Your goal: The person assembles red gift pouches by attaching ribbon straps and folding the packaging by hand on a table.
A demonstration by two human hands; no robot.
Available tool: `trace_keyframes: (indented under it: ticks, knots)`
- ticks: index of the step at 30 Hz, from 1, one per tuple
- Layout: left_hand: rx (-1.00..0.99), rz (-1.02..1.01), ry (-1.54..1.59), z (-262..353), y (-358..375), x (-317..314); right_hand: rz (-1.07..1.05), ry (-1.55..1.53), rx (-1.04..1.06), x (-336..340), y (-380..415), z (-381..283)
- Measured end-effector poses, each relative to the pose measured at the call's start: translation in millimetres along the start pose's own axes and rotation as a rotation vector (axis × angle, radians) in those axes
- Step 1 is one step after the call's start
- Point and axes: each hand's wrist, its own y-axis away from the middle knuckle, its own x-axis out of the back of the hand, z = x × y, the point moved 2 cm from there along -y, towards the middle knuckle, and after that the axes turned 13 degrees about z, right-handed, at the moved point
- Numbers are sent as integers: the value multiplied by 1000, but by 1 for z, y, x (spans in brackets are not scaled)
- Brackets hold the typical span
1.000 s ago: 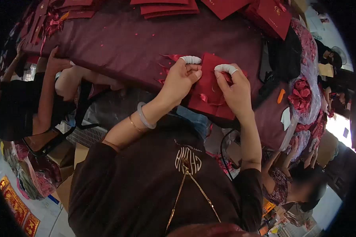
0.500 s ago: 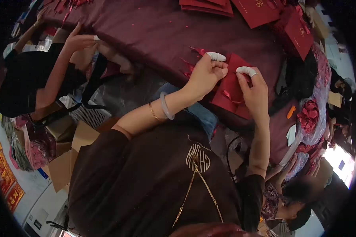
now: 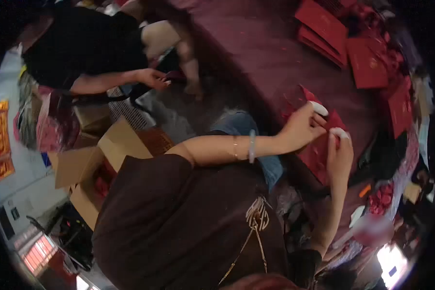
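A red paper box or bag (image 3: 316, 162) lies at the table edge under my two hands, its details smeared by motion. My left hand (image 3: 302, 129), a white wrap on one finger and a bangle on the wrist, is closed in a pinch above its far left part. Close by on the right, my right hand (image 3: 340, 154) also pinches, with a white wrap on the index finger. Whatever lies between the fingertips is too small and blurred to make out. Red ribbon pieces (image 3: 289, 110) lie just beyond my left hand.
The table (image 3: 256, 53) has a dark red cover. Red folders or bags (image 3: 324, 31) are piled at its far right. An orange tool (image 3: 365, 190) lies to the right. A co-worker's hand (image 3: 152, 77) is at the left, above an open cardboard box (image 3: 125, 145).
The head view has turned, so my hands and the red box now appear lower and farther right. Both hands keep their pinch. The co-worker's arm has lowered away from the table edge.
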Motion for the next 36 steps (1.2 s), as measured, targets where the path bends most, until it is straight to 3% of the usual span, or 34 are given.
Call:
trace_keyframes:
  ticks: [1,2,12,14,17,18,20,21,27,32,36]
  knots:
    - [-78,8,-8,-2,-2,0,-4,-33,48,0,-2,-1]
    - [55,17,-20,10,2,2,-32,-7,37,-1,-4,-3]
    - [41,80,6,7,5,-3,-181,-1,92,9,-25,-11]
    - [19,98,-11,3,3,-4,-125,187,342,2,-26,-14]
    - [65,95,7,9,3,-3,-240,379,466,-10,-25,-8]
    - [79,89,27,9,4,-5,-312,395,369,2,-25,-22]
    - [-7,124,30,9,3,-6,-163,395,583,2,-24,-24]
    - [-22,113,26,6,5,-5,-163,341,565,7,-25,-24]
    - [94,92,289,5,3,-6,-30,-176,-161,24,-36,-14]
    - [203,124,351,11,-4,-1,91,-272,-224,48,-39,-23]
    - [330,82,461,12,-8,3,118,-237,-93,50,-41,-36]
